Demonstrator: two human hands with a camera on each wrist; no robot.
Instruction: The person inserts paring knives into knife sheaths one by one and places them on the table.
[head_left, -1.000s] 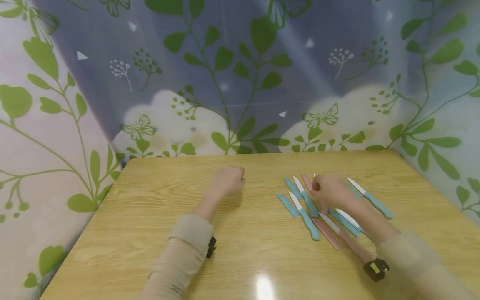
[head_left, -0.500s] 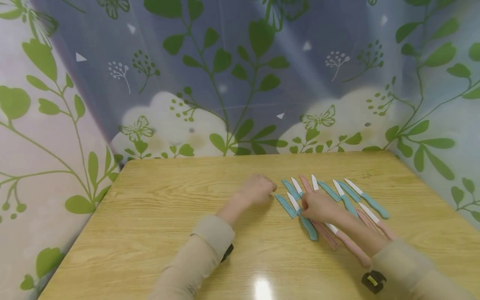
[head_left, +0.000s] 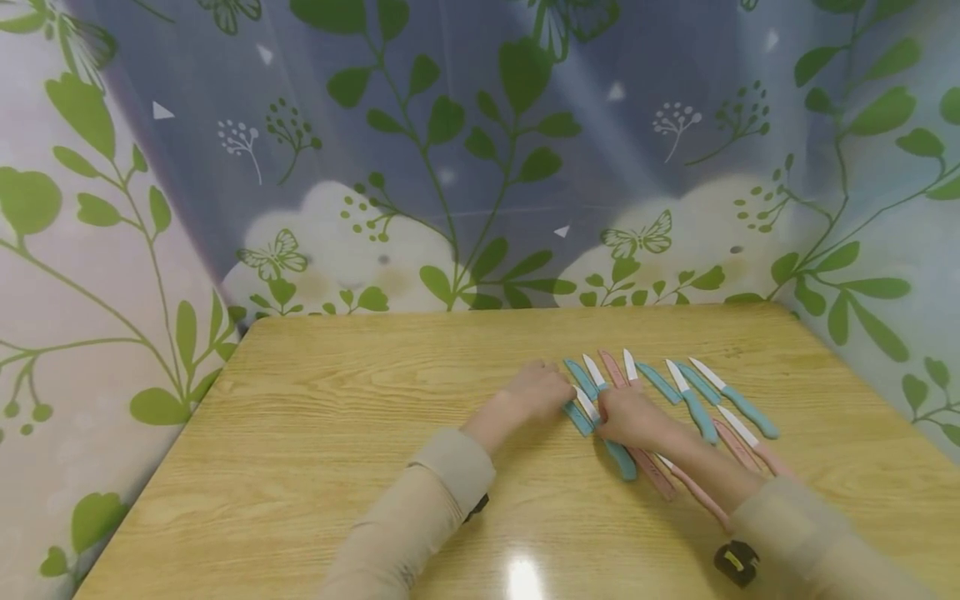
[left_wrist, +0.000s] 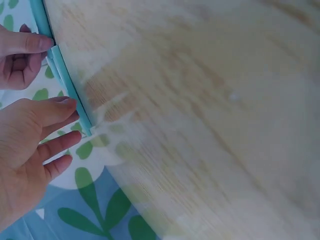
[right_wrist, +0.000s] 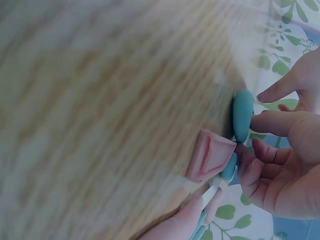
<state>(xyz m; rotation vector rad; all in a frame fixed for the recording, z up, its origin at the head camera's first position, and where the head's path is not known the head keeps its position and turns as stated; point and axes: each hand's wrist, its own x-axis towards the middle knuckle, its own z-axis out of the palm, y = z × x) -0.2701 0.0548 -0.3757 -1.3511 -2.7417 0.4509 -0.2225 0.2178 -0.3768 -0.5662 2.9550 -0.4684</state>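
Note:
In the head view my left hand point(head_left: 536, 392) is at the upper end of a blue sheath point(head_left: 577, 418). The left wrist view has its thumb and index finger pinching a teal sheath point(left_wrist: 72, 92). My right hand point(head_left: 637, 417) grips a blue-handled paring knife point(head_left: 621, 461) near where handle meets blade. Its white blade shows between the hands, bare and beside the sheath. The right hand's other fingers are curled in the left wrist view. A teal handle end point(right_wrist: 243, 116) and a pink sheath point(right_wrist: 212, 156) appear in the right wrist view.
Several paring knives lie right of and behind the hands, including a blue one point(head_left: 750, 410) and a pink one point(head_left: 772, 458). Blue sheaths point(head_left: 660, 383) and pink sheaths point(head_left: 738, 446) lie among them. The wooden table point(head_left: 300, 467) meets a leaf-patterned backdrop point(head_left: 337, 150).
My left hand has moved right across the table to the blue sheath. My right hand has moved left and down from the rear knives to the front blue knife.

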